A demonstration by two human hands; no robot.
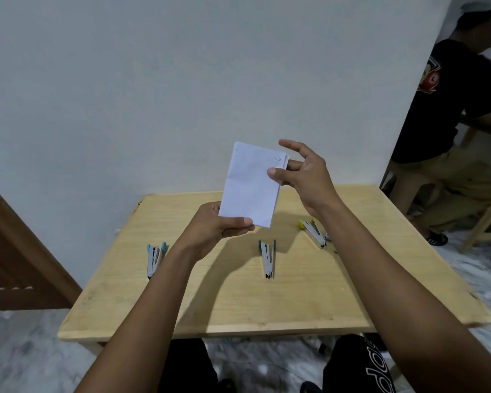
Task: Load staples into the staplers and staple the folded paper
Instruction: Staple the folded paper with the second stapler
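A folded white paper [251, 182] is held upright above the wooden table [267, 302]. My left hand [213, 226] pinches its lower left corner with thumb over the front. My right hand [304, 171] pinches the paper's right edge between thumb and fingers, index finger raised. Three staplers lie opened flat on the table: a light-blue one [154, 258] at the left, a teal one [267, 258] in the middle, a yellow one [312, 233] at the right, under my right forearm's line.
A person in a black shirt [459, 109] sits at the right beside a wooden stool [485, 219]. A brown door [17, 251] stands at the left. A white wall rises behind the table. My knees show below the table's front edge.
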